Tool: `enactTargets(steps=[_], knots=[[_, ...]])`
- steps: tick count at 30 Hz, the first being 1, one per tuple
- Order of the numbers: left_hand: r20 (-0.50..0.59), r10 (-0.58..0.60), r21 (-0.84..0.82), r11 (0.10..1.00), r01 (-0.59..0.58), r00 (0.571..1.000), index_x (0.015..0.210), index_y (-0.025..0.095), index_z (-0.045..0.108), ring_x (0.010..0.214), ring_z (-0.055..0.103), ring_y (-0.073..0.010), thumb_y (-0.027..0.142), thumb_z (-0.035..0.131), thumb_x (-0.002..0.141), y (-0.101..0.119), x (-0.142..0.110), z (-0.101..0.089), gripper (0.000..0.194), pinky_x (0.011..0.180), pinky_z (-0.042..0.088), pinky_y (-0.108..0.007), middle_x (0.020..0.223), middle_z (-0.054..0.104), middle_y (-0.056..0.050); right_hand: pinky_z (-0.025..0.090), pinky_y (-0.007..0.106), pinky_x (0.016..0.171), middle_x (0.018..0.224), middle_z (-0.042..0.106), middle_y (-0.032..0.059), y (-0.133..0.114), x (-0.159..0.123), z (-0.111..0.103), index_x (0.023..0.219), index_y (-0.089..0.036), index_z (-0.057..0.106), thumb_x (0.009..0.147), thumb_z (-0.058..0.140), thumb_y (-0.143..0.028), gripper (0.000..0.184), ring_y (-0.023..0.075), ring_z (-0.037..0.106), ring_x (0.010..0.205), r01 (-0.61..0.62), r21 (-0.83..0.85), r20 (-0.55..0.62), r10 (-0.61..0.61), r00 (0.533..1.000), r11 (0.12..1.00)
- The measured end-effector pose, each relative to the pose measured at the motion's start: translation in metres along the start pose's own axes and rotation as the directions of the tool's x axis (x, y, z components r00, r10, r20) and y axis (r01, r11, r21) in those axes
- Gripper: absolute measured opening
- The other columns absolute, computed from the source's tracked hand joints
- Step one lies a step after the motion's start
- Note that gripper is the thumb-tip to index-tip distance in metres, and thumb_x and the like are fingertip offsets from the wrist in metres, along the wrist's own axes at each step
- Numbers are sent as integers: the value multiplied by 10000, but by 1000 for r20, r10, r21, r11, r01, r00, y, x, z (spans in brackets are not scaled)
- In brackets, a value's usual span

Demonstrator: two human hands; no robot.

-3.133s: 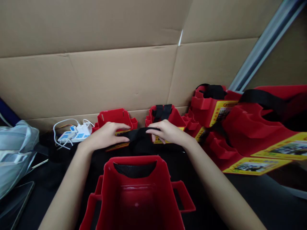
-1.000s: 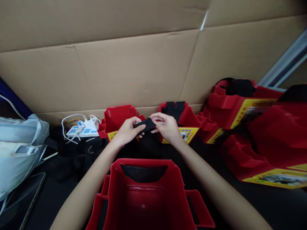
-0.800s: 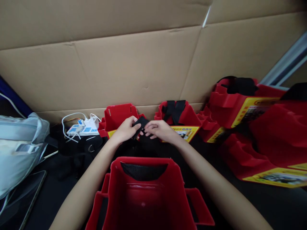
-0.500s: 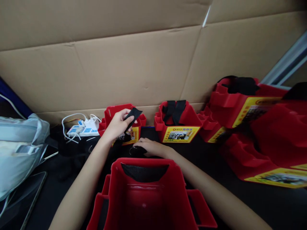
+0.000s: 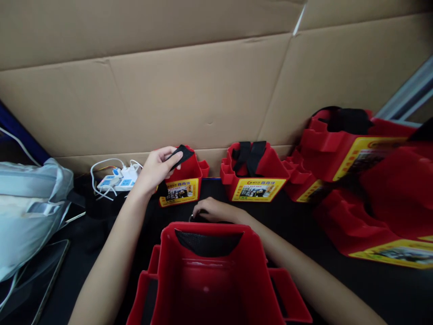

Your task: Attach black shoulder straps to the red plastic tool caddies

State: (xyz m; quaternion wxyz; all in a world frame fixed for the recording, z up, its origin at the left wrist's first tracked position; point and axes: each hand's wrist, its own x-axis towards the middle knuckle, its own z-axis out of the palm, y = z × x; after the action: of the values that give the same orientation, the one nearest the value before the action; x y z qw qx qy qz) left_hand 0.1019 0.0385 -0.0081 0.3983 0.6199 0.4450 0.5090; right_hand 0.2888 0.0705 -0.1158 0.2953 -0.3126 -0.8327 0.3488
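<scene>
Working left to right, judged the black strap (image 5: 185,154) light and limp, likely woven webbing; hard to damage, prone to fold or twist, with decent friction under a fingertip; best gripped flat across its width near the end, thumb on top; rated the metal ring (image 5: 191,218) small and hard, better taken together with any webbing beside it than alone; rated the front red bin (image 5: 203,271) stiff, hollow plastic, probably light for its bulk, smooth enough to slide; best steadied by the rim or the side bracket (image 5: 294,298).

For position: found the strap end in the left hand (image 5: 157,168), pinched between thumb and fingers, with the tip out past them to the right, in view against the labelled red bin (image 5: 194,170); could not trace the rest, lost against the black desk (image 5: 287,225); found the right hand (image 5: 213,210) farther right and lower, just beyond the front bin's far rim, fingers curled, with the ring right by the fingertips and something dark inside the curl; could not tell whether gripping; noted the second labelled bin (image 5: 270,164) farther right, with black bands (image 5: 256,155) over its back wall, apart from both hands.
</scene>
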Motion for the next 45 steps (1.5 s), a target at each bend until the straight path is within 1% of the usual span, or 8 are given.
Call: enactTargets(steps=[3,7,13,21,28,32,37,45], knots=[[35,-19,-39,999,20,999,757,153,578,473,428,-45,367,605,740,-3,1,2,216,437,300,-156,618,538,33,461,360,835,989,622,54,-9,0,-28,976,-165,608,835,527,-264,191,169,583,906,24,-1,-13,-24,1000,1000],[156,-12,-6,1000,13,988,776,157,604,695,541,-105,361,615,735,-8,0,9,208,638,408,-200,740,597,12,432,322,888,966,643,32,-30,-1,-57,922,-186,630,790,551,-223,158,160,585,944,142,128,-319,-95,943,982],[472,-96,-159,968,192,877,815,161,600,706,594,-133,352,596,762,-12,-3,27,198,685,442,-258,765,629,-15,497,269,722,885,622,15,-51,-10,-60,967,-213,590,739,620,-233,231,141,613,796,237,234,-477,-101,873,943],[282,-79,-331,927,174,956,819,158,642,672,593,-104,246,679,690,-20,0,41,160,657,443,-219,733,651,-4,444,330,871,984,631,36,-54,-11,-62,962,-229,636,782,596,-238,185,166,589,932,344,-32,-369,-331,869,938],[174,-86,-339,930,142,981,788,159,655,666,584,-81,225,679,677,-19,3,36,131,654,439,-197,756,658,-3,412,384,945,1063,632,43,-44,-9,-76,1017,-221,589,764,570,-301,266,191,581,1021,259,569,-371,-36,928,780],[96,-25,-146,989,39,995,747,151,634,628,557,-83,220,659,684,-18,2,37,97,621,419,-202,716,636,6,443,394,910,944,644,56,-48,-11,-85,906,-203,560,778,509,-437,271,196,606,959,160,698,-308,91,947,698],[212,36,111,992,-61,977,679,148,593,664,531,-102,277,585,749,-14,-3,41,147,615,391,-211,725,599,4,476,307,830,668,566,-36,-53,-10,-76,640,-207,337,639,669,-213,333,139,631,755,147,666,-404,187,896,731],[396,-97,-209,959,193,913,798,150,588,609,546,-83,284,561,775,-24,0,53,138,540,391,-187,743,624,-22,425,222,556,593,516,-50,-55,-8,-54,651,-206,312,654,570,-163,262,93,523,556,183,669,-310,46,950,721]])
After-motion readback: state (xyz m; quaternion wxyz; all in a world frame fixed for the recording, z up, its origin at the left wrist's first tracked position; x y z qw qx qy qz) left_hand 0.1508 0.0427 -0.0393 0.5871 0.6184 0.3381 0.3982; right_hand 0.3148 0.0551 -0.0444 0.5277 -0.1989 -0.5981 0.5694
